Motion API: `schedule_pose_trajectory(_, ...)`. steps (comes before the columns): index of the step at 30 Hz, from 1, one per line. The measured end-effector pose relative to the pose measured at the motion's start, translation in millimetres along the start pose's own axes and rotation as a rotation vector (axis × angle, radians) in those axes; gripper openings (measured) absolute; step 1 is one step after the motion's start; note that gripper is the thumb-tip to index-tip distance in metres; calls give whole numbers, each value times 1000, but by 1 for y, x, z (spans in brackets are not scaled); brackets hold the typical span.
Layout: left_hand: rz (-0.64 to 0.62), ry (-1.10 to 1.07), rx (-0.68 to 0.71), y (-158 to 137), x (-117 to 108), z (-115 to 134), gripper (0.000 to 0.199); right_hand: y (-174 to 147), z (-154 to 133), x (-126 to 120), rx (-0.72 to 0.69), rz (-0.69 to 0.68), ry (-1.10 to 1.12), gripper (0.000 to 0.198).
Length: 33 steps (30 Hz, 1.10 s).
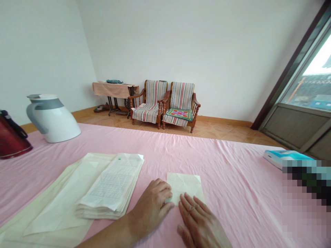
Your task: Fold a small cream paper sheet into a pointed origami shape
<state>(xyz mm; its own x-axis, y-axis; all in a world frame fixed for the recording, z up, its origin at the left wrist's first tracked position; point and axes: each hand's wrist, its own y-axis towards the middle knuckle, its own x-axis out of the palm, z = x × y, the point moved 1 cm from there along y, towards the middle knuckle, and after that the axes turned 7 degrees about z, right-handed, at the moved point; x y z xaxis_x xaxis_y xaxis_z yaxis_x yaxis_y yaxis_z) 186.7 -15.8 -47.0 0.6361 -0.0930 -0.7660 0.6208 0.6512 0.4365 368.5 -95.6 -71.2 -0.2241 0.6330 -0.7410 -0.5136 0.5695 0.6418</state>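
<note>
evidently, the small paper square [184,182] lies on the pink cloth [240,193] under the fingertips: the right hand [198,218] open, straight fingers across its near part; the left hand [153,198] half curled at its left edge, any pinch unclear. folding looks well along; whether the paper stack [111,182] left of the hands awaits folding, i cannot tell.

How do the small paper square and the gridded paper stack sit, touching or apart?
Apart: the head view shows pink cloth between the small paper square and the gridded paper stack.
</note>
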Motion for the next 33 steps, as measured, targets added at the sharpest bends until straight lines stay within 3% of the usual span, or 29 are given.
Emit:
schedule_pose_trajectory(13,-88,120,22,3,-7,2,21,-15,7,-15,161,5,-371,44)
schedule_pose_trajectory(17,-94,174,71,2,-8,6,12,-15,12,-20,277,6,-315,33)
schedule_pose_trajectory(20,-77,203,145,0,-5,8,7,-13,16,-19,331,85,-245,30)
schedule_pose_trajectory(25,-22,189,166,-2,-3,6,12,-7,17,-15,298,127,-111,31)
schedule_pose_trajectory(33,168,104,224,-3,-7,8,23,-13,25,-12,283,155,-15,34)
